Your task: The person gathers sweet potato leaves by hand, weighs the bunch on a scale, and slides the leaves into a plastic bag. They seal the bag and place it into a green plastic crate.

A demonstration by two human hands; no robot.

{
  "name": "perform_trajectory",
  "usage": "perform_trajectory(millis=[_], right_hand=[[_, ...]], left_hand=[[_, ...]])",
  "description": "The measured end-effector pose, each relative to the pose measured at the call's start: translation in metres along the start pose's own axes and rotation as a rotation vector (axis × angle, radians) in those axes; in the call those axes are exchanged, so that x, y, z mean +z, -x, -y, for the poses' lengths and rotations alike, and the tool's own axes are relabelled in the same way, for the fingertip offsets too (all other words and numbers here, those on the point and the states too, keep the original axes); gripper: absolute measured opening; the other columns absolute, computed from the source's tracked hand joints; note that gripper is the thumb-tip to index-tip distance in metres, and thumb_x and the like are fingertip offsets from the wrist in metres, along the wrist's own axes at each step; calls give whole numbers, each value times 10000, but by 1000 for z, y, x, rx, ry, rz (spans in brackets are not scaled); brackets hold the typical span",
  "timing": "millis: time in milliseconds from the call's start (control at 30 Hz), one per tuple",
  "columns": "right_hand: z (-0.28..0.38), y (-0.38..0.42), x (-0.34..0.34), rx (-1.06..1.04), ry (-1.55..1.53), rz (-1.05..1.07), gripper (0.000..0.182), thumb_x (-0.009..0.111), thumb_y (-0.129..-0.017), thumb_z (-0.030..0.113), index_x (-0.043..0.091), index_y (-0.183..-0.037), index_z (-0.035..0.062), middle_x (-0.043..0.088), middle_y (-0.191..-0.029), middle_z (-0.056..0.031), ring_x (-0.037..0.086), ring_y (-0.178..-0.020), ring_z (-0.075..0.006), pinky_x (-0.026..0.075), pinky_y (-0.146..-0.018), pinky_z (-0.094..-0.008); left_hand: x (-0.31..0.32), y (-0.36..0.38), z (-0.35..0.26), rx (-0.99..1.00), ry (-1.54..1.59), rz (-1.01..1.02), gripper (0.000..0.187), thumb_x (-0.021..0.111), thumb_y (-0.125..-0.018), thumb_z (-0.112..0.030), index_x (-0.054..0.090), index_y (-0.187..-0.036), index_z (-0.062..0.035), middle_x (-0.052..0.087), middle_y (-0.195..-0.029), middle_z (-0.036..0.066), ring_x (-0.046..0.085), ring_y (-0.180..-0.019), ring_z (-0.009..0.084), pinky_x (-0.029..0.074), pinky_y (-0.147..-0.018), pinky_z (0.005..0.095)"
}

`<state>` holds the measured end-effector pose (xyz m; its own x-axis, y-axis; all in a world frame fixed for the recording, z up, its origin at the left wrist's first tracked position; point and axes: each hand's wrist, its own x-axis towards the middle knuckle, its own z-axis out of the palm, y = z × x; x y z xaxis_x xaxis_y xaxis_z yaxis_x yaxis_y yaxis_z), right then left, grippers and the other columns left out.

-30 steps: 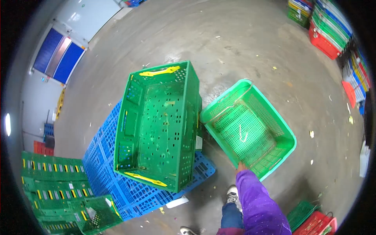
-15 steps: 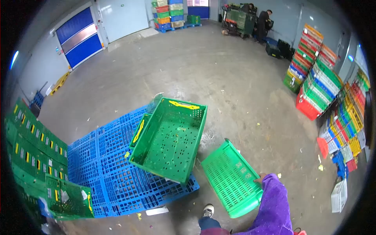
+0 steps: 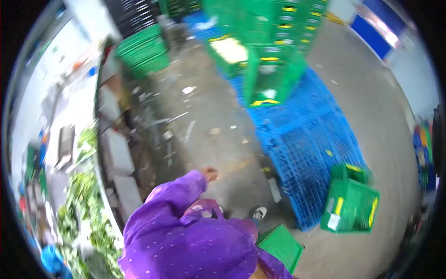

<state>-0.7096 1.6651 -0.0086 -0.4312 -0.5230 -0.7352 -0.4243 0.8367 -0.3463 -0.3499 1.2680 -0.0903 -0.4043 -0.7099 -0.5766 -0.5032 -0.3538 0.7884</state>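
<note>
My left hand [image 3: 210, 175] is out in front of my body over the bare floor, at the end of a purple sleeve. It touches nothing that I can see, and blur hides how its fingers are set. My right sleeve runs down to the bottom edge, and my right hand is out of sight. Right beside that sleeve is a light green plastic crate [image 3: 282, 249], tilted and partly hidden by my body. Further right, a dark green crate with yellow handles [image 3: 350, 209] rests at the corner of the blue pallet [image 3: 320, 135].
Green crates [image 3: 288, 28] stand stacked on the pallet's far end, with an open one [image 3: 269, 81] in front. At left runs a long table [image 3: 65, 186] with leafy greens [image 3: 88, 204]. Further green crates [image 3: 144, 51] stand beyond it. Scraps litter the floor [image 3: 200, 111].
My view has swung left, bringing the table and my left arm into sight. The light green crate that my right hand gripped now shows at the bottom, and that hand has left the view.
</note>
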Motion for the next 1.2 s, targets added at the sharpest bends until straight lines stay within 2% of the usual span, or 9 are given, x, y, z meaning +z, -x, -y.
perform_trajectory(millis=[67, 267, 367, 533, 633, 733, 933, 1100, 1200], right_hand=[[65, -44, -7, -88, 55, 46, 501, 588, -773, 427, 576, -1111, 57, 626, -962, -175, 606, -884, -291, 465, -782, -389], [232, -138, 12, -211, 132, 98, 489, 586, -777, 416, 575, -1105, 54, 626, -954, -175, 605, -878, -289, 464, -779, -389], [313, -186, 26, -242, 152, 136, 482, 585, -780, 411, 574, -1103, 53, 625, -950, -174, 605, -875, -288, 463, -778, -390], [461, -261, 37, -298, 202, 205, 472, 583, -783, 403, 573, -1098, 51, 625, -943, -174, 604, -871, -287, 462, -776, -391], [550, -295, 27, -359, 231, 223, 466, 582, -785, 398, 572, -1095, 49, 624, -939, -174, 603, -868, -286, 462, -775, -391], [628, -327, 14, -403, 239, 212, 460, 580, -788, 393, 572, -1092, 48, 624, -935, -173, 603, -865, -285, 461, -773, -391], [739, -383, -5, -371, 246, 135, 448, 578, -792, 383, 570, -1087, 45, 624, -927, -173, 602, -860, -284, 460, -771, -392], [828, -419, 1, -223, 293, 56, 438, 576, -796, 374, 569, -1082, 43, 623, -920, -172, 601, -855, -282, 459, -769, -393], [891, -446, 16, -83, 316, 12, 432, 575, -798, 369, 569, -1080, 42, 623, -916, -172, 601, -852, -282, 458, -768, -394]], left_hand=[[-26, -12, -36, -106, 230, -56, 345, 614, -786, -218, 569, -1045, 5, 637, -857, 109, 608, -746, 176, 480, -637, 287], [-119, -106, -86, -132, 645, -35, 234, 604, -811, -174, 568, -1021, -79, 638, -911, 81, 615, -751, 175, 489, -655, 303], [-187, -180, -96, -139, 831, -34, 293, 596, -831, -249, 526, -1093, -139, 620, -1043, 92, 605, -909, 213, 461, -792, 365], [-351, -263, -66, -82, 1072, -314, 283, 593, -824, -289, 544, -1046, -120, 611, -1038, 96, 581, -939, 224, 466, -776, 385], [-459, -278, -18, -167, 1253, -320, 292, 556, -847, -295, 529, -1084, -127, 608, -1001, 66, 557, -911, 210, 441, -817, 402], [-506, -242, -51, -203, 1413, -654, 235, 497, -875, -324, 577, -921, -108, 611, -871, 3, 566, -816, 172, 433, -762, 340], [-626, -308, -7, -296, 1509, -698, 187, 490, -881, -315, 542, -883, -135, 631, -883, 10, 586, -798, 184, 435, -743, 358], [-797, -453, 13, -155, 1530, -736, 229, 490, -870, -321, 543, -717, -158, 631, -842, 1, 585, -818, 185, 430, -776, 351], [-912, -605, 29, -154, 1687, -681, 165, 505, -867, -304, 533, -828, -147, 612, -963, 31, 559, -904, 197, 419, -826, 358]])
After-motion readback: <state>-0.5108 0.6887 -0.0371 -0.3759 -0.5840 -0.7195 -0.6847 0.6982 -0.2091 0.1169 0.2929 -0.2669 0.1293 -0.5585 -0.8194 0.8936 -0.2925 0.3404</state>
